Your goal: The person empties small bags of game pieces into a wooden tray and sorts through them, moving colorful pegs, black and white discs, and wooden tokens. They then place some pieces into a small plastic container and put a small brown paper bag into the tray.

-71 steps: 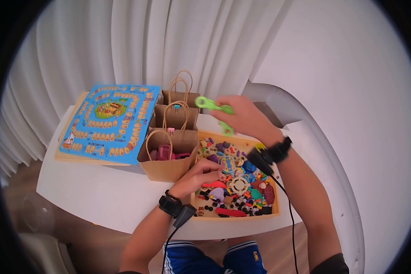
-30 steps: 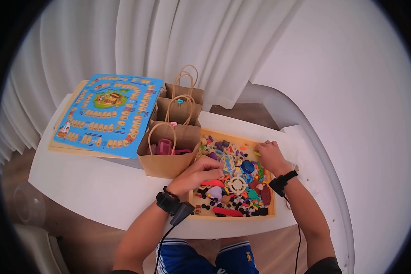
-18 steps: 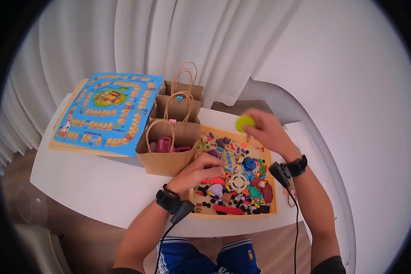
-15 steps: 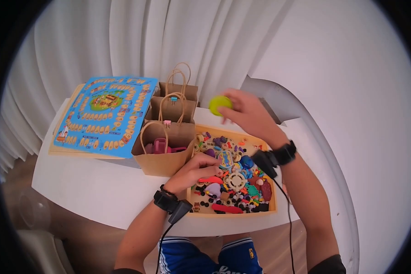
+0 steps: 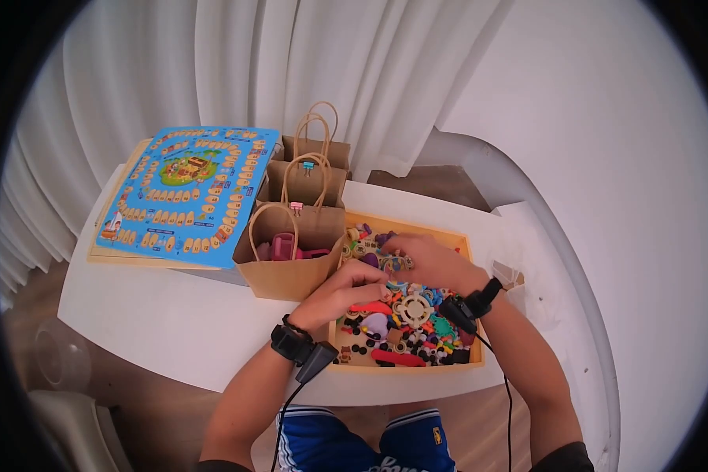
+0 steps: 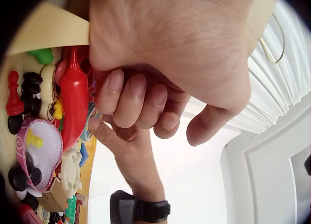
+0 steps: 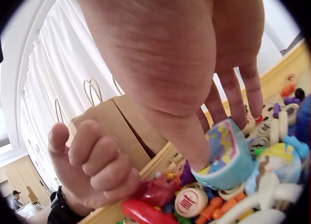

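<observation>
My right hand [image 5: 429,258] reaches into the far part of a shallow wooden tray [image 5: 417,226] full of small toys. Its thumb and fingers pinch a light-blue rounded toy piece [image 7: 232,168] with a multicoloured patterned inside. My left hand [image 5: 337,295] hangs at the tray's left side, beside the nearest paper bag [image 5: 289,277], its fingers loosely curled with nothing in them. Below it lie a long red plastic toy [image 6: 74,97] and a lilac heart-shaped dish [image 6: 48,151]. A cream ring-shaped piece [image 5: 414,311] sits mid-tray among several black and coloured bits.
Two more paper bags with upright handles stand in line behind the nearest one, which contains a pink toy [image 5: 283,247]. A blue board-game sheet [image 5: 232,206] lies left of them. The white table [image 5: 157,315] has a curved front edge. A clear bin [image 5: 61,358] stands on the floor.
The right hand carried a green looped toy, then a yellow-green round object taken from the tray's far right toward the bags. It is now back in the tray on the light-blue piece. Left hand stays put.
</observation>
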Demonstrator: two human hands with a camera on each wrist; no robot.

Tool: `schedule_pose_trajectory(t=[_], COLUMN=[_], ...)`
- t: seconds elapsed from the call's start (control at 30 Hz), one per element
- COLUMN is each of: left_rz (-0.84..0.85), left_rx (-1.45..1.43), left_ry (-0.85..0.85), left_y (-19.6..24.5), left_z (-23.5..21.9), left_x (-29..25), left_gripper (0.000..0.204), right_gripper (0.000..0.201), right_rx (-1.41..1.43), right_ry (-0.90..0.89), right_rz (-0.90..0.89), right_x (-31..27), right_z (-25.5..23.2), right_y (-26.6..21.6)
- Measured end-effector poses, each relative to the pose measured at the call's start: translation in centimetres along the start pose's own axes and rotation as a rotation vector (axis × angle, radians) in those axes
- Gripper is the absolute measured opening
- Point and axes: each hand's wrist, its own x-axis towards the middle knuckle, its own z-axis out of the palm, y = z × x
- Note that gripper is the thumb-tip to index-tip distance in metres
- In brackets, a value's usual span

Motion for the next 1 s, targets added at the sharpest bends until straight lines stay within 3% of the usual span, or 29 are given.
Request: schedule_pose_trajectory(t=[0.2, 0.4, 0.47, 0.6, 0.77, 1.0], left_rz=[-0.015, 0.003, 0.039, 0.072, 0.096, 0.136], left_rx=[-0.036, -0.049, -0.035, -0.010, 0.023, 0.039], left_ry=[0.107, 0.121, 0.100, 0.078, 0.040, 0.064], left_y=[0.6, 0.3, 1.3, 1.7, 2.0, 1.5], left_z=[0.8, 0.8, 1.4, 1.7, 1.5, 1.6], left_x=[-0.5, -0.5, -0.4, -0.3, -0.2, -0.1], left_gripper=[0.029, 0.025, 0.021, 0.027, 0.031, 0.031], right_gripper=[0.043, 0.044, 0.046, 0.049, 0.057, 0.049], right_rx=[0.039, 0.276, 0.426, 0.340, 0.365, 0.229], right_ry=[0.068, -0.195, -0.169, -0.120, -0.135, -0.144], right_rz=[0.017, 0.225, -0.027, -0.063, 0.131, 0.012], right_x=[-1.8, -2.4, -2.4, -2.2, -2.7, -3.1], right_z=[0.5, -1.6, 0.1, 2.0, 1.4, 1.5], right_y=[0.7, -3.2, -2.9, -2.9, -5.3, -4.5])
